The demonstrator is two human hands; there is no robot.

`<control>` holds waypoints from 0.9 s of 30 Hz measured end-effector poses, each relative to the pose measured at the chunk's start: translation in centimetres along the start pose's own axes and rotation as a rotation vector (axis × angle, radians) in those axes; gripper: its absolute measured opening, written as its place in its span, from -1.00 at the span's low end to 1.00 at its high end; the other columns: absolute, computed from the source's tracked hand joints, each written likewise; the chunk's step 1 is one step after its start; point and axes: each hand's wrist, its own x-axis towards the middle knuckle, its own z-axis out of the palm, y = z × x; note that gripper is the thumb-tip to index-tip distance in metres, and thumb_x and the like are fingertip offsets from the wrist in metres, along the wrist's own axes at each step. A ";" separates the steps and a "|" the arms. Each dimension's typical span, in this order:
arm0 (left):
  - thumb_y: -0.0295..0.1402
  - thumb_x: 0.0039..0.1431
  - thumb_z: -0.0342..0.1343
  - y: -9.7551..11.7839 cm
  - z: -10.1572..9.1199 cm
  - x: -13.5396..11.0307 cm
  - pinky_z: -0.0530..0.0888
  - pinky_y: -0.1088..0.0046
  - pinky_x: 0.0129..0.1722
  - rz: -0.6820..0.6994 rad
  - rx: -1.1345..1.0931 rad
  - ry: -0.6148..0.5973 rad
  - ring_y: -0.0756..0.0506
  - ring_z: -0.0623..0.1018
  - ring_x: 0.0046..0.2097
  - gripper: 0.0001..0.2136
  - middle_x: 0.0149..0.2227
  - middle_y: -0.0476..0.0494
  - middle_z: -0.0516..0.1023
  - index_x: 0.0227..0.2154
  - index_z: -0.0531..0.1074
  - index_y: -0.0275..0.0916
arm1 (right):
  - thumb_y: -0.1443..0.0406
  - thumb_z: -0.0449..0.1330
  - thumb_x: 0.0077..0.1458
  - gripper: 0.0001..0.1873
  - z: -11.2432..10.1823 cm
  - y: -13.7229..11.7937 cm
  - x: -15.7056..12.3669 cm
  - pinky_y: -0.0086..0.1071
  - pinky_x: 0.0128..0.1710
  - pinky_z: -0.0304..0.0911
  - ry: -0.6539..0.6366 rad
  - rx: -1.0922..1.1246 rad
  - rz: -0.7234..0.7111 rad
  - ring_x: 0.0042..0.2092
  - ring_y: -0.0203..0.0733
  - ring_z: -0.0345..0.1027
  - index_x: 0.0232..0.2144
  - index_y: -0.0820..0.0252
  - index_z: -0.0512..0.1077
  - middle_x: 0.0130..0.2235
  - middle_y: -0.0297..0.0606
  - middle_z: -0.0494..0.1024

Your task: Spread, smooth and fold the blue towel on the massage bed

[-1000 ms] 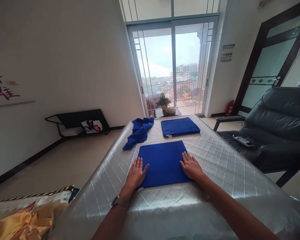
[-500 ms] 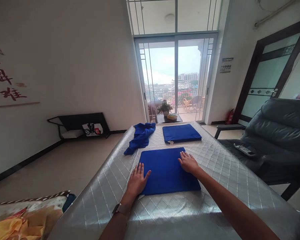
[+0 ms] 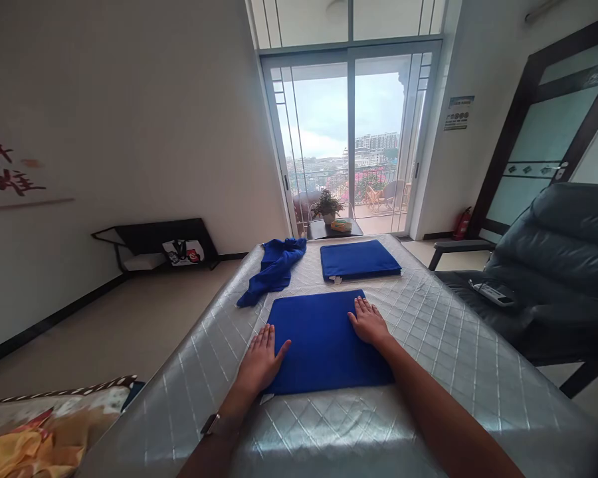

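A flat rectangle of folded blue cloth [image 3: 323, 345] lies in front of me on a silvery quilted cover [image 3: 438, 358]. My left hand [image 3: 260, 358] rests flat on its left edge, fingers stretched forward and thumb out. On its upper right part lies my right hand [image 3: 369, 321], also flat with fingers extended. A small white tag [image 3: 266, 398] pokes out at the near left corner. Farther back is a neat stack of folded blue cloth [image 3: 360, 259] with tags at its near edge. Left of that stack lies a crumpled blue cloth [image 3: 274, 269].
Beyond the far edge stands a small table [image 3: 319, 230] with a potted plant [image 3: 327, 204]. A dark armchair [image 3: 558, 265] is at the right, a remote-like device [image 3: 493, 292] on its seat. Yellow fabric [image 3: 34, 451] lies at the lower left. A black rack [image 3: 164, 242] leans by the wall.
The view has shifted slightly. Both hands stay flat on the folded blue cloth, which appears a little farther left in the picture.
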 end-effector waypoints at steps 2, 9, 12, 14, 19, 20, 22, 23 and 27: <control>0.22 0.32 -0.46 0.8 -0.5 0.4 0.03 0.08 0.39 -0.010 0.019 -0.005 -0.30 0.03 0.43 -0.08 0.41 -0.49 -0.02 0.36 0.00 -0.60 | 0.04 -0.33 0.37 -0.24 0.1 0.0 0.0 -0.19 0.40 -0.45 0.006 0.001 0.000 0.46 -0.16 -0.42 0.43 0.41 -0.16 0.47 -0.14 -0.20; 0.06 0.40 -0.51 11.8 -1.3 3.9 0.03 0.18 0.40 0.330 -0.092 0.007 -0.20 0.03 0.44 -0.24 0.42 -0.35 0.04 0.37 0.07 -0.47 | 0.07 -0.32 0.37 -0.26 0.3 0.0 0.0 -0.16 0.41 -0.41 0.035 -0.015 -0.010 0.46 -0.12 -0.37 0.43 0.44 -0.13 0.46 -0.11 -0.18; -0.01 0.44 -0.49 17.0 -0.8 5.9 0.06 0.19 0.40 0.474 -0.184 0.029 -0.16 0.05 0.43 -0.32 0.42 -0.32 0.08 0.37 0.08 -0.39 | 0.13 -0.28 0.37 -0.29 0.3 0.2 -0.2 -0.17 0.40 -0.37 0.034 -0.046 -0.035 0.46 -0.12 -0.36 0.43 0.42 -0.11 0.46 -0.11 -0.17; -0.01 0.44 -0.49 19.1 -0.4 7.0 0.08 0.17 0.39 0.512 -0.240 0.045 -0.16 0.06 0.43 -0.32 0.41 -0.32 0.09 0.38 0.07 -0.38 | 0.19 -0.26 0.36 -0.31 0.4 0.4 -0.3 -0.18 0.40 -0.36 0.025 -0.070 -0.056 0.46 -0.12 -0.37 0.43 0.38 -0.11 0.47 -0.14 -0.20; 0.06 0.40 -0.53 18.7 0.5 7.8 0.04 0.17 0.40 0.429 -0.278 0.004 -0.19 0.06 0.43 -0.23 0.41 -0.37 0.08 0.36 0.07 -0.47 | 0.14 -0.29 0.37 -0.30 0.3 0.3 -0.3 -0.18 0.40 -0.37 0.028 -0.064 -0.041 0.46 -0.11 -0.36 0.43 0.40 -0.12 0.47 -0.13 -0.18; 0.07 0.40 -0.54 17.8 0.5 7.8 0.02 0.17 0.41 0.409 -0.263 -0.006 -0.19 0.04 0.44 -0.22 0.41 -0.36 0.06 0.37 0.07 -0.46 | 0.13 -0.30 0.38 -0.29 0.3 0.2 -0.3 -0.18 0.40 -0.38 0.034 -0.054 -0.034 0.46 -0.11 -0.36 0.43 0.41 -0.12 0.46 -0.13 -0.16; 0.11 0.38 -0.54 15.5 0.5 7.7 -0.01 0.17 0.41 0.353 -0.227 -0.024 -0.19 0.01 0.44 -0.20 0.42 -0.34 0.03 0.37 0.06 -0.44 | 0.12 -0.30 0.38 -0.29 0.2 0.0 -0.2 -0.18 0.40 -0.40 0.039 -0.035 -0.021 0.46 -0.12 -0.35 0.43 0.43 -0.11 0.46 -0.13 -0.15; 0.13 0.37 -0.54 14.1 0.4 7.6 -0.01 0.16 0.41 0.317 -0.206 -0.030 -0.19 0.00 0.44 -0.19 0.43 -0.33 0.01 0.38 0.05 -0.44 | 0.11 -0.31 0.38 -0.28 0.1 0.0 -0.2 -0.18 0.41 -0.40 0.036 -0.025 -0.014 0.46 -0.12 -0.35 0.42 0.43 -0.11 0.46 -0.13 -0.15; 0.15 0.35 -0.54 7.9 0.2 7.6 -0.02 0.17 0.41 0.166 -0.124 -0.041 -0.20 -0.02 0.45 -0.16 0.44 -0.35 -0.04 0.38 0.01 -0.47 | 0.08 -0.33 0.37 -0.27 0.0 -0.1 -0.2 -0.19 0.41 -0.43 0.011 -0.002 -0.004 0.46 -0.15 -0.39 0.43 0.41 -0.14 0.47 -0.16 -0.19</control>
